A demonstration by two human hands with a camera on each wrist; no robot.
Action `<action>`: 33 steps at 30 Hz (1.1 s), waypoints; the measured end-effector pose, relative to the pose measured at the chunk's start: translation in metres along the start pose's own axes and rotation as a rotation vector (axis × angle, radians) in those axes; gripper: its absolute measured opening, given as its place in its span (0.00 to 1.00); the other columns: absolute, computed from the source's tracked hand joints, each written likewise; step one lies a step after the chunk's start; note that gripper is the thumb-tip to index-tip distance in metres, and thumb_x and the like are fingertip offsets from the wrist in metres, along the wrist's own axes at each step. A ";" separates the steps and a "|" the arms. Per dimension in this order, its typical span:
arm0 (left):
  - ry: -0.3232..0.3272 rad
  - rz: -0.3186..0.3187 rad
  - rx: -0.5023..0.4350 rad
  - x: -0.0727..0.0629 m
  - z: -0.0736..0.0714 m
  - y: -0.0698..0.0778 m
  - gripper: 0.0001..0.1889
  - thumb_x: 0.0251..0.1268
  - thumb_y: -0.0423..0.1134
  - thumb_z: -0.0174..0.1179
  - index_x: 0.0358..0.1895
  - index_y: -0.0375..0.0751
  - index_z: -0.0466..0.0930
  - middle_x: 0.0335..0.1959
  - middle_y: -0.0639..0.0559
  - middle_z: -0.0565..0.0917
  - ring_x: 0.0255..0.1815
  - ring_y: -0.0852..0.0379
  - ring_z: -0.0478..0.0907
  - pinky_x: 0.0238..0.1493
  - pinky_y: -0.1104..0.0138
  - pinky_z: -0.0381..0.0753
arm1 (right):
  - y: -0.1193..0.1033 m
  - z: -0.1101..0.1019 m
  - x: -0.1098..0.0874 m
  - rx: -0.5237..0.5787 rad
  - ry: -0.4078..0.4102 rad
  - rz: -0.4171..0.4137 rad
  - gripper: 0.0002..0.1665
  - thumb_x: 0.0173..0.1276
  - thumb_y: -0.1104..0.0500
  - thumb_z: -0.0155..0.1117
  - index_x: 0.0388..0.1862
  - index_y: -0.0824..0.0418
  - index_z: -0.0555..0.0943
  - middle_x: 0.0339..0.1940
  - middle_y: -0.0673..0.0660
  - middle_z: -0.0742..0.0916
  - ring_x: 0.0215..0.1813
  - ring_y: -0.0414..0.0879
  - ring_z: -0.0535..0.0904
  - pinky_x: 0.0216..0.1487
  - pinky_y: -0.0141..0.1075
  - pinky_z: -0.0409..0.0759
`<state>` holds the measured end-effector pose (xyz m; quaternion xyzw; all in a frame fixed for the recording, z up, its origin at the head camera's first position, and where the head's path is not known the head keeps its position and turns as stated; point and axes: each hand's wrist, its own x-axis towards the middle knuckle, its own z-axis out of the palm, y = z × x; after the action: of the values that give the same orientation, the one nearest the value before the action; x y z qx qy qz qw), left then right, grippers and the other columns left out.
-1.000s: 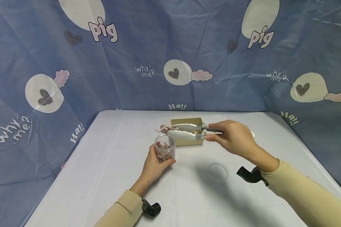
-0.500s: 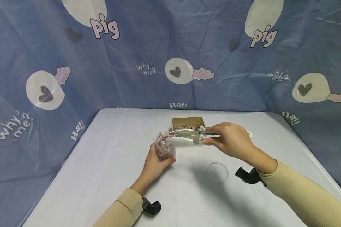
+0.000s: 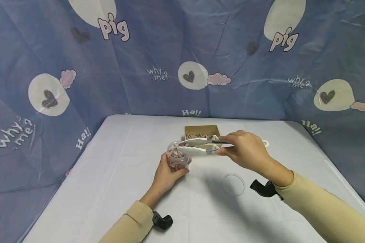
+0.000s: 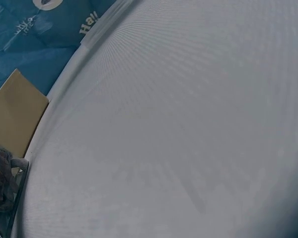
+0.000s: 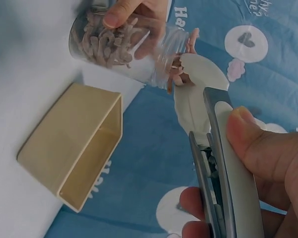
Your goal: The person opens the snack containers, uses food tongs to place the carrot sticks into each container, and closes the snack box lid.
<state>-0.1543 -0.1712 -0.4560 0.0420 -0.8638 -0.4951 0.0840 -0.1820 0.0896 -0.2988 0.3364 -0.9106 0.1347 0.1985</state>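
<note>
My left hand (image 3: 165, 177) grips a clear plastic jar (image 3: 181, 165) round its side. Brownish-pink shredded strips (image 5: 107, 44) lie inside it, and in the head view they reach its mouth, some hanging over the right rim. With my right hand (image 3: 249, 150) I hold tongs (image 3: 192, 151) that have white scalloped heads and grey metal arms. The heads are right at the jar's mouth, slightly apart, with strips beside them in the right wrist view. My right thumb (image 5: 243, 134) presses along one arm of the tongs. In the left wrist view my left hand is out of sight.
A beige rectangular box (image 3: 200, 129) with more strips stands behind the tongs, partly hidden by them. On the white tablecloth (image 3: 124, 189) lies a clear round lid (image 3: 224, 185), to the right of the jar. A white loop (image 3: 266, 143) shows beyond my right hand.
The tongs have come down with a bunch of strips to the jar's mouth, and the strips now lie heaped in the jar. My left hand has kept its grip on the jar.
</note>
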 end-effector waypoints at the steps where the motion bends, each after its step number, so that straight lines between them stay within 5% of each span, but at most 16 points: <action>1: 0.001 0.000 -0.003 0.000 0.000 0.000 0.50 0.49 0.53 0.75 0.71 0.39 0.55 0.66 0.37 0.73 0.70 0.39 0.69 0.70 0.44 0.66 | -0.001 0.001 0.001 -0.002 0.003 -0.002 0.23 0.54 0.47 0.77 0.47 0.56 0.88 0.39 0.53 0.92 0.43 0.52 0.87 0.33 0.46 0.82; 12: -0.006 0.009 -0.009 -0.001 0.002 -0.001 0.50 0.49 0.51 0.75 0.73 0.42 0.55 0.66 0.39 0.73 0.71 0.39 0.69 0.71 0.44 0.65 | -0.004 0.003 0.008 -0.032 -0.027 -0.015 0.24 0.55 0.47 0.76 0.49 0.57 0.87 0.41 0.55 0.91 0.43 0.54 0.87 0.36 0.47 0.82; 25: -0.003 0.008 -0.020 -0.001 0.001 -0.002 0.51 0.51 0.52 0.75 0.73 0.39 0.53 0.68 0.37 0.71 0.72 0.38 0.67 0.73 0.44 0.63 | 0.002 0.002 0.011 -0.018 0.065 -0.001 0.28 0.55 0.46 0.76 0.51 0.59 0.86 0.41 0.57 0.91 0.43 0.57 0.86 0.35 0.50 0.82; 33: 0.011 0.008 -0.020 -0.001 0.001 -0.001 0.51 0.51 0.50 0.75 0.73 0.37 0.54 0.67 0.35 0.72 0.71 0.37 0.67 0.72 0.44 0.64 | 0.034 0.011 0.026 -0.067 -0.134 0.195 0.25 0.61 0.43 0.71 0.52 0.55 0.86 0.42 0.59 0.90 0.41 0.57 0.86 0.29 0.49 0.78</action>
<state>-0.1539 -0.1709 -0.4574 0.0403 -0.8585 -0.5030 0.0909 -0.2254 0.0961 -0.3006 0.2475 -0.9543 0.1003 0.1342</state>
